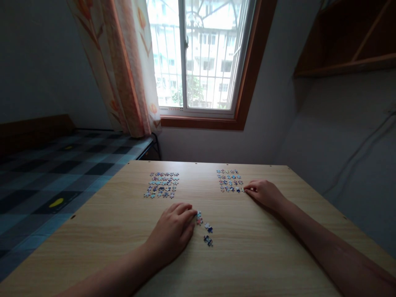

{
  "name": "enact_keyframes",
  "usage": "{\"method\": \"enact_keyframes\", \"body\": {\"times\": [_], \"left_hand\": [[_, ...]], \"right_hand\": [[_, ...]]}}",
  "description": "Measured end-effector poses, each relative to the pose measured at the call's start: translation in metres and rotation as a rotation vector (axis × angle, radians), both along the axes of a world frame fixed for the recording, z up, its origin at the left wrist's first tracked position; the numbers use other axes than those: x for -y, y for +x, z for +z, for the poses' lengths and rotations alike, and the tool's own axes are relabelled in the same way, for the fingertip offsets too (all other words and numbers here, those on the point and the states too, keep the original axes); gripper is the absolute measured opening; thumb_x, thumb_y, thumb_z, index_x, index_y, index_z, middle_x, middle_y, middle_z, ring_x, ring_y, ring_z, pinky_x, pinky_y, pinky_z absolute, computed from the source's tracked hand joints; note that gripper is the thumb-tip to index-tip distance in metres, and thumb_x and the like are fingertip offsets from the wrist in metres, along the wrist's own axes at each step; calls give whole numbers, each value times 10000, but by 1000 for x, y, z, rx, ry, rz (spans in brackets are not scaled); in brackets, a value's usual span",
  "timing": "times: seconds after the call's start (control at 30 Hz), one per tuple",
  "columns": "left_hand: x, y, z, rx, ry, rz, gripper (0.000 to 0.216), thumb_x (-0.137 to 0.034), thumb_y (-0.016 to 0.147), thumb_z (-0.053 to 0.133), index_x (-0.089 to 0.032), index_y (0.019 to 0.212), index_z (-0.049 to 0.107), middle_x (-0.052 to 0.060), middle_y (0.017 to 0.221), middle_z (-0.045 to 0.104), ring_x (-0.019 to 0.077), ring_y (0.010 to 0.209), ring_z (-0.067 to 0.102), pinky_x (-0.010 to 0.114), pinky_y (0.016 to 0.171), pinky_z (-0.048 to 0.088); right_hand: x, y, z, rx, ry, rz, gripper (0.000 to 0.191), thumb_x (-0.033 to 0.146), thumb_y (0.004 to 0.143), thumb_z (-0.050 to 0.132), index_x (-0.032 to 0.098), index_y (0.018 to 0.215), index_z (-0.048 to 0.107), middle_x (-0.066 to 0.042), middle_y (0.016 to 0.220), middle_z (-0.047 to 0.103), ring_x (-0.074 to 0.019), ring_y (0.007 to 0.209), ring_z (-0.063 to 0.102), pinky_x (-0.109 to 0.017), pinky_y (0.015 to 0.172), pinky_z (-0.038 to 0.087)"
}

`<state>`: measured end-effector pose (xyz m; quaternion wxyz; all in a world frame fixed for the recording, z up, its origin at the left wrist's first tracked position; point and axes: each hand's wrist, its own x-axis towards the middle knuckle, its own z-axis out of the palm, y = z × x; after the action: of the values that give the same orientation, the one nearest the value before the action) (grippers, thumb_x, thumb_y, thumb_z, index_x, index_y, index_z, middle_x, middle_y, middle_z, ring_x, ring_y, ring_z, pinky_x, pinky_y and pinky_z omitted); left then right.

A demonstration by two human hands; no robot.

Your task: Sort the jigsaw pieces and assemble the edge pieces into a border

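Small jigsaw pieces lie on a light wooden table [247, 255]. My left hand [173, 229] rests palm down in the middle, fingers curled, fingertips touching a loose piece [198, 217] in a short trail of pieces [208, 234]. My right hand [264, 193] lies further back, fingers drawn together at the right edge of a small laid-out group of pieces [229, 180]; what its fingertips pinch is too small to make out. A larger group of pieces [161, 185] is spread out at the back left.
A bed with a checked cover [55, 177] stands left of the table. Behind the table is a window [198, 53] with a flowered curtain [123, 66]. A wooden shelf [346, 41] hangs on the right wall.
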<state>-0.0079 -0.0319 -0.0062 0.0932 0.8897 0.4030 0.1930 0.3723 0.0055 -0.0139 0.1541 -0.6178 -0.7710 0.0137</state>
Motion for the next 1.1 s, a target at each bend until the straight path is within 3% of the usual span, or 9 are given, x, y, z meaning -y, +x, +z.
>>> {"method": "enact_keyframes", "body": {"times": [0.2, 0.33, 0.47, 0.63, 0.77, 0.93, 1.1], "left_hand": [[-2, 1, -4, -97, 9, 29, 399, -295, 935, 539, -256, 1314, 655, 93, 1382, 621, 313, 1302, 524, 538, 1106, 427], [-3, 3, -8, -125, 25, 46, 426, -350, 942, 548, -259, 1350, 630, 99, 1422, 592, 325, 1331, 501, 544, 1123, 406], [-3, 3, -12, -133, 41, 60, 442, -384, 956, 530, -253, 1370, 614, 103, 1446, 572, 332, 1353, 480, 546, 1139, 383], [-2, 4, -16, -139, 36, 73, 482, -400, 961, 520, -229, 1408, 582, 111, 1471, 550, 333, 1375, 456, 543, 1158, 357], [-3, 5, -15, -141, 31, 75, 490, -398, 959, 514, -226, 1413, 580, 113, 1470, 554, 331, 1371, 465, 543, 1158, 360], [-3, 4, -11, -188, 10, 80, 521, -381, 945, 524, -216, 1438, 558, 117, 1493, 533, 330, 1381, 456, 542, 1163, 355], [-2, 3, -11, -225, 32, 71, 504, -391, 952, 519, -256, 1435, 563, 106, 1508, 519, 327, 1396, 444, 542, 1160, 360]], "right_hand": [[7, -23, 8, -86, 126, 23, 284, 352, 977, 523, 251, 966, 788, -55, 1010, 770, -213, 888, 690, -317, 768, 496], [26, -70, 15, -172, 111, 313, 261, 330, 989, 532, 236, 982, 775, -59, 983, 762, -209, 934, 672, -346, 871, 499], [51, -113, 17, -149, 2, 570, 262, 262, 985, 527, 256, 1160, 722, -52, 1094, 739, -182, 975, 646, -335, 918, 481], [61, -130, 17, -43, -32, 568, 397, 377, 1013, 496, 307, 1397, 568, -74, 1274, 664, -239, 1142, 576, -429, 1029, 400], [61, -131, 15, -4, -59, 535, 408, 440, 1041, 417, 372, 1424, 541, -67, 1298, 633, -253, 1150, 545, -457, 1027, 366], [55, -125, 8, -26, 55, 409, 338, 421, 1037, 439, 370, 1268, 680, -63, 1245, 659, -262, 1149, 535, -477, 1022, 341], [36, -98, 1, -24, 301, 289, 262, 387, 977, 570, 282, 913, 801, -67, 1145, 707, -271, 1105, 542, -478, 1030, 329]]}}
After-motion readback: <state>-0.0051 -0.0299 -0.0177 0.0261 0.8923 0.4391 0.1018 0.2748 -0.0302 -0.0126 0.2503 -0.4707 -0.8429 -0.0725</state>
